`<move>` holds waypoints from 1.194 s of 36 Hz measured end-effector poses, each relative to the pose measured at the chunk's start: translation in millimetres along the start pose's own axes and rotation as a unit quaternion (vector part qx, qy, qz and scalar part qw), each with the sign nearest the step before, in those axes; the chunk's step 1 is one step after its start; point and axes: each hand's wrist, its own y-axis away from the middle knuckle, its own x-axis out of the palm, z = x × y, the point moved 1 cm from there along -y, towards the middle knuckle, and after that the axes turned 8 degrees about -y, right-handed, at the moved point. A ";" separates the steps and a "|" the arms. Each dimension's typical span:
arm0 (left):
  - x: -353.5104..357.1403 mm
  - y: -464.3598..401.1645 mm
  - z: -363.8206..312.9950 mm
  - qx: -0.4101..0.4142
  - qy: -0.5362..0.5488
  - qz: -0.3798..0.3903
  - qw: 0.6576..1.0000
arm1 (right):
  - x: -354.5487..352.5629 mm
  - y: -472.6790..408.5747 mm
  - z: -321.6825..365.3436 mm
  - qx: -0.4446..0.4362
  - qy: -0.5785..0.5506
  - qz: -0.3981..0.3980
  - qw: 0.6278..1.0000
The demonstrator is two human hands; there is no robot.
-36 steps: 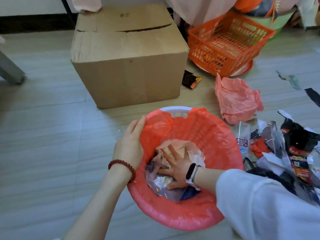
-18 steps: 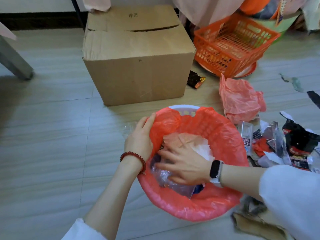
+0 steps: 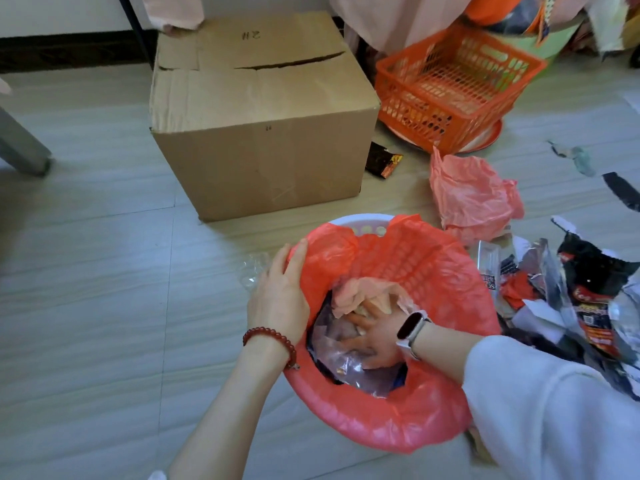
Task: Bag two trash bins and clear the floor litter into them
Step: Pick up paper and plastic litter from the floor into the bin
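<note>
A white bin (image 3: 363, 226) lined with a red plastic bag (image 3: 433, 271) sits on the floor in front of me. My left hand (image 3: 277, 296), with a red bead bracelet on the wrist, rests flat on the bag at the bin's left rim. My right hand (image 3: 372, 337), watch on the wrist, is down inside the bin with fingers spread, pressing on crumpled plastic and wrappers (image 3: 346, 362). A second crumpled red bag (image 3: 474, 195) lies on the floor to the right. A heap of wrappers and packets (image 3: 585, 299) covers the floor at the right.
A large cardboard box (image 3: 263, 133) stands just behind the bin. An orange crate (image 3: 457, 88) sits on a round dish at the back right. A dark snack packet (image 3: 384, 164) lies between box and crate. A clear plastic scrap (image 3: 254, 270) lies left of the bin. A grey furniture leg (image 3: 20, 147) is far left.
My right hand rose a little and has pushed back down deeper onto the litter inside the bin. My left hand stayed on the left rim. The view shifted slightly.
</note>
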 end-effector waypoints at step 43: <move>213.3 163.4 -274.8 0.374 -0.165 0.138 0.902 | 347.1 262.1 -88.3 0.214 -0.457 -0.281 0.816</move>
